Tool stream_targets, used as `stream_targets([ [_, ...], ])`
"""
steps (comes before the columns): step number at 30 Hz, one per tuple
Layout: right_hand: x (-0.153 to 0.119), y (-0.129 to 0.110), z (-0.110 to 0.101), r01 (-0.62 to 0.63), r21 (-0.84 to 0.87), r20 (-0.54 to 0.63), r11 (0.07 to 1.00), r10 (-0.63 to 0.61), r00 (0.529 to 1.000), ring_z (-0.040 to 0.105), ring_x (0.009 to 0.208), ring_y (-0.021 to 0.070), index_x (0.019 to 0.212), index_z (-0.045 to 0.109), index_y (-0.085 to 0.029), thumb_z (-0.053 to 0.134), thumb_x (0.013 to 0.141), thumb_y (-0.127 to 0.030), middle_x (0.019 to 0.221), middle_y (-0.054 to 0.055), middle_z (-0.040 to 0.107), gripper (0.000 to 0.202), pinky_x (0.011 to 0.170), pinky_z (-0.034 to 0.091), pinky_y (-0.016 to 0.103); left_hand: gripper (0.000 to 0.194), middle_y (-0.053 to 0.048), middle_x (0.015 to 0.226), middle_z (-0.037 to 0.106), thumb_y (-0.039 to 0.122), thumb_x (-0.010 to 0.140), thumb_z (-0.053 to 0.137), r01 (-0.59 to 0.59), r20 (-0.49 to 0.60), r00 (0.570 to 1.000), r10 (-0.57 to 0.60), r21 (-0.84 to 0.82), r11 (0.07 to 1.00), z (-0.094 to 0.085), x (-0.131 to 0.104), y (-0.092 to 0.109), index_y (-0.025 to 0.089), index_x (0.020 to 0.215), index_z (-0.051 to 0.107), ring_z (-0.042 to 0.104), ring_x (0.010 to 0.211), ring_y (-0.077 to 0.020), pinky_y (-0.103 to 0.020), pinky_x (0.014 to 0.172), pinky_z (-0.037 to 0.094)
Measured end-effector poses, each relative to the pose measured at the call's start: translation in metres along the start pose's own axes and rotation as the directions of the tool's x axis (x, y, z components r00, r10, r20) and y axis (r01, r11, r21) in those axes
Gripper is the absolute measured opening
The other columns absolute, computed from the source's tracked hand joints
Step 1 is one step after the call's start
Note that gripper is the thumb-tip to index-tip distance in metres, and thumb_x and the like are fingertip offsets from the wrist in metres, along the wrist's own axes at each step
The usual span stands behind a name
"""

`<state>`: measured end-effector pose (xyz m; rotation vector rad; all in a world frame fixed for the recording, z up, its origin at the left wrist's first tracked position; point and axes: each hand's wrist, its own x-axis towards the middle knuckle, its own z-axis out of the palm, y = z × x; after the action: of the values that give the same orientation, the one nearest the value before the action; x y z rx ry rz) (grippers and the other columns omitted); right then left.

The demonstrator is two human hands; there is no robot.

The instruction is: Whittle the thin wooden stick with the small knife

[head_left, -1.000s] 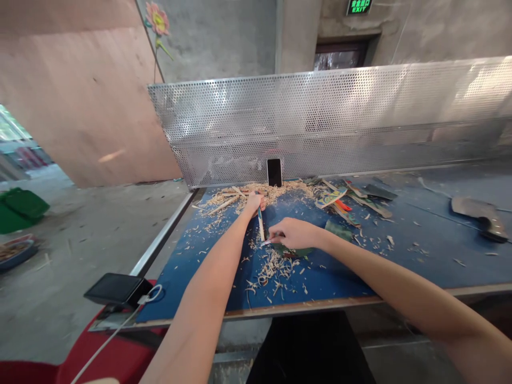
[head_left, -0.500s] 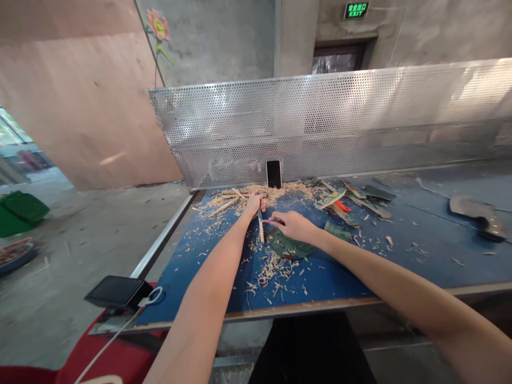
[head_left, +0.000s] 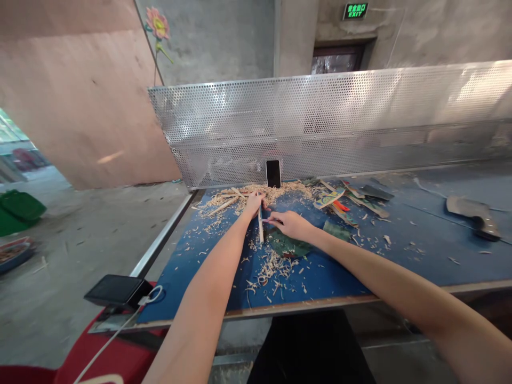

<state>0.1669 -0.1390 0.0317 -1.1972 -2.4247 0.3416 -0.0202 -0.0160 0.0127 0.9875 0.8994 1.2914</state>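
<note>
My left hand [head_left: 254, 204] is closed round the far end of a pale wooden stick [head_left: 261, 232], whose near end points toward me over the blue table [head_left: 184, 288]. My right hand [head_left: 294, 225] grips a small knife [head_left: 275, 221] by its handle, and the blade lies across the stick just below my left hand. Under and beside my right hand is a dark green cloth or sheet [head_left: 288, 244]. Curled wood shavings [head_left: 274, 269] lie on the table in front of the stick.
A phone [head_left: 273, 174] leans upright against the perforated metal panel [head_left: 248, 128]. Painted wooden strips [head_left: 330, 199] and an orange-red item [head_left: 341, 206] lie right of centre. A curved dark object [head_left: 474, 212] rests far right. A black device [head_left: 118, 291] with a white cable sits front left.
The knife and the stick are in nearly the same place, with both hands still holding them. The view has shifted very slightly.
</note>
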Motion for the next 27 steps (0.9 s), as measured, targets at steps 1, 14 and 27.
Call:
stream_targets([
  [1, 0.0, -0.001, 0.001, -0.007, 0.029, 0.003, 1.0, 0.007, 1.0, 0.069, 0.082, 0.0227, 0.12, 0.083, -0.025, 0.06, 0.118, -0.029, 0.097, 0.007, 0.084, 0.024, 0.08, 0.042, 0.032, 0.03, 0.01, 0.054, 0.051, 0.015, 0.095, 0.083, -0.012, -0.026, 1.0, 0.013, 0.052, 0.999, 0.001, -0.001, 0.0, 0.025, 0.101, 0.055, 0.044, 0.041, -0.0129, -0.024, 0.047, 0.039],
  [14, 0.0, -0.003, -0.016, 0.019, 0.292, 0.177, 0.956, -0.074, 0.982, 0.04, 0.065, 0.0151, 0.082, 0.068, -0.023, 0.072, 0.103, -0.034, 0.063, -0.004, 0.056, 0.024, 0.068, 0.031, 0.033, 0.027, 0.012, 0.056, 0.046, 0.023, 0.108, 0.076, -0.011, -0.078, 0.997, 0.026, 0.185, 0.983, 0.002, 0.004, -0.003, 0.026, 0.1, 0.051, 0.041, 0.039, -0.0094, -0.022, 0.047, 0.026],
  [27, -0.001, -0.006, -0.001, 0.018, 0.307, 0.045, 0.952, -0.034, 0.998, 0.059, 0.072, 0.0176, 0.1, 0.077, -0.021, 0.067, 0.11, -0.033, 0.083, 0.003, 0.078, 0.019, 0.075, 0.042, 0.032, 0.028, 0.013, 0.058, 0.044, 0.023, 0.104, 0.079, -0.009, -0.082, 0.996, 0.022, 0.15, 0.989, -0.001, 0.008, -0.005, 0.026, 0.101, 0.052, 0.04, 0.041, -0.0087, -0.021, 0.047, 0.025],
])
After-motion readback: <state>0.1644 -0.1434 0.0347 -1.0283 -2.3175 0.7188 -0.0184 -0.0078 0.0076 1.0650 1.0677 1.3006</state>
